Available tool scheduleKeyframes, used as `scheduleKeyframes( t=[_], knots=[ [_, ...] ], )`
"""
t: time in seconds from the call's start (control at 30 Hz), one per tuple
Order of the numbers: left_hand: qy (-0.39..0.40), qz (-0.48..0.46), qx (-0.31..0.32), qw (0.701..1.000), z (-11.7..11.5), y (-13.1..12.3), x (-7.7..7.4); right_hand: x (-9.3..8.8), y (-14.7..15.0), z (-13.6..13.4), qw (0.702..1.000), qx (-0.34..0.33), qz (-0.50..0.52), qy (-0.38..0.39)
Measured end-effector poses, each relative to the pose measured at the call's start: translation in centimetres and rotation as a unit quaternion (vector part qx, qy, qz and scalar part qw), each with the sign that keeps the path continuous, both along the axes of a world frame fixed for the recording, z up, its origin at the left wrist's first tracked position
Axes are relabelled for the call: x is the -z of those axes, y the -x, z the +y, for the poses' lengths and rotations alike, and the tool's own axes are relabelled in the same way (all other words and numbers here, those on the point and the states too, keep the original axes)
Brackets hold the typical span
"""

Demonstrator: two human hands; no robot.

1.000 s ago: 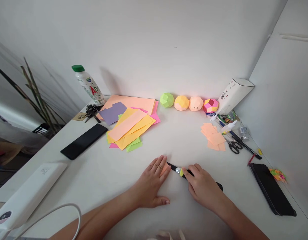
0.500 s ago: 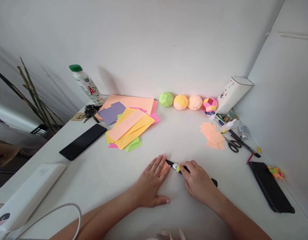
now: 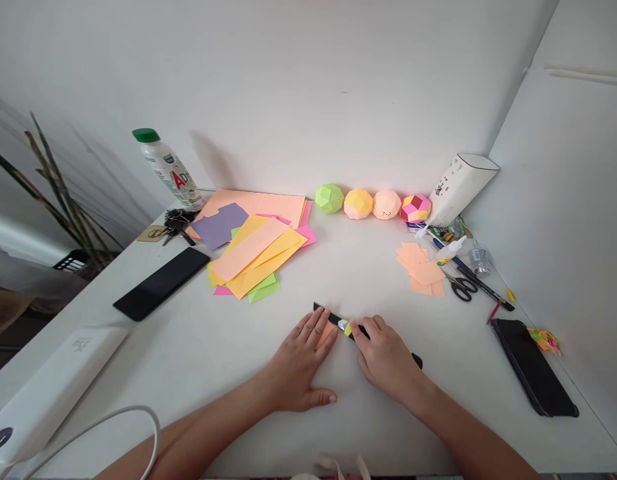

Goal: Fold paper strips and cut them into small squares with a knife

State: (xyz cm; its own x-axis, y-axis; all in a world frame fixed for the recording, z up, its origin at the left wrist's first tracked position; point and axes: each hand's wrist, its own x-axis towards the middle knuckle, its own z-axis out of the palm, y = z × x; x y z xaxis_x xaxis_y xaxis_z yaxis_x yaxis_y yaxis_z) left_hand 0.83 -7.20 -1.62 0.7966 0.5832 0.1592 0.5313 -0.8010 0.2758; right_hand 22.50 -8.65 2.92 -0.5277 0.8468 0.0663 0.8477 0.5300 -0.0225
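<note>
My left hand (image 3: 302,363) lies flat on the white table, its fingers stretched over a small piece of orange paper (image 3: 325,333). Most of that paper is hidden beneath the fingers. Wrapped around a black and yellow utility knife (image 3: 343,325) is my right hand (image 3: 387,357). The knife's dark blade is out, lying close to the left fingertips and the paper's far edge, its tip pointing to the upper left. Whether the blade touches the paper, I cannot tell.
Coloured paper sheets (image 3: 258,257) lie at the back left beside a bottle (image 3: 171,173) and a black phone (image 3: 161,283). Several paper polyhedra (image 3: 358,204) line the wall. On the right are peach paper pieces (image 3: 422,270), scissors (image 3: 461,288) and another phone (image 3: 533,367).
The right hand has slid the knife leftward, so its blade tip now shows beyond the left fingertips. My left hand stays over the paper; the whole view has shifted slightly.
</note>
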Motion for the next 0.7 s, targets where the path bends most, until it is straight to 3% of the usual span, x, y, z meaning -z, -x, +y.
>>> scheduleKeyframes(
  t=[0.33, 0.57, 0.7],
  knots=[
    [-0.023, 0.026, -0.019, 0.999, -0.1, 0.2, -0.1, 0.1, -1.7, 0.5, 0.999, 0.033, 0.035, 0.015],
    [0.007, 0.056, -0.112, 0.992, -0.4, -0.2, -0.6, -0.3, -3.7, 0.6, 0.992, 0.061, 0.105, 0.014],
    [0.038, 0.066, -0.177, 0.981, -0.6, -0.3, -1.3, -1.0, -4.7, 0.1, 0.986, 0.033, 0.157, 0.039]
  ],
)
